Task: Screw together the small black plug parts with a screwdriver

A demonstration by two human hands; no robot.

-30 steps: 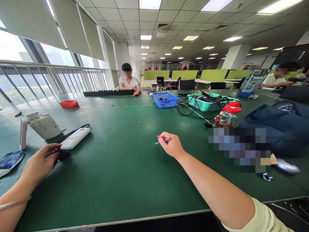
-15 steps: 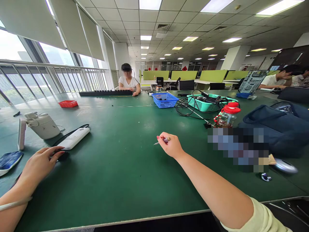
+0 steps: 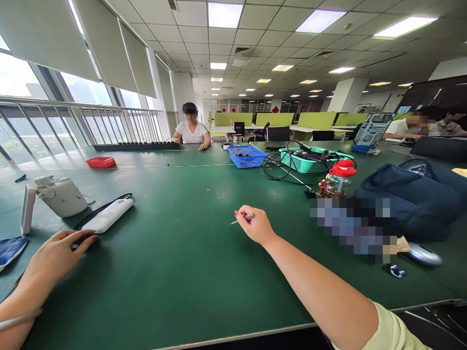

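My right hand [image 3: 257, 226] is closed around a pen [image 3: 251, 216], its tip pointing left just over the green table [image 3: 164, 287]. My left hand [image 3: 54, 257] rests at the left side of the table, thumb and forefinger curled about a small black object [image 3: 89, 241] that is mostly hidden. Just beyond those fingertips lies a white oblong device [image 3: 109, 215], seemingly a power bank, with a black cable [image 3: 98, 212] along it.
Left: a white bottle [image 3: 62, 197], an upright phone-like slab [image 3: 27, 210], a red tray [image 3: 100, 162]. Right: a blue basket [image 3: 246, 158], a green basket of cables [image 3: 302, 165], a red-lidded jar [image 3: 337, 180], a dark bag [image 3: 412, 194]. A person [image 3: 191, 129] sits opposite behind a long black strip [image 3: 134, 146].
The view has shifted slightly. Across the table, the long black strip has slid left, the seated person's hand at its end. My hands keep almost the same places, the pen still held.
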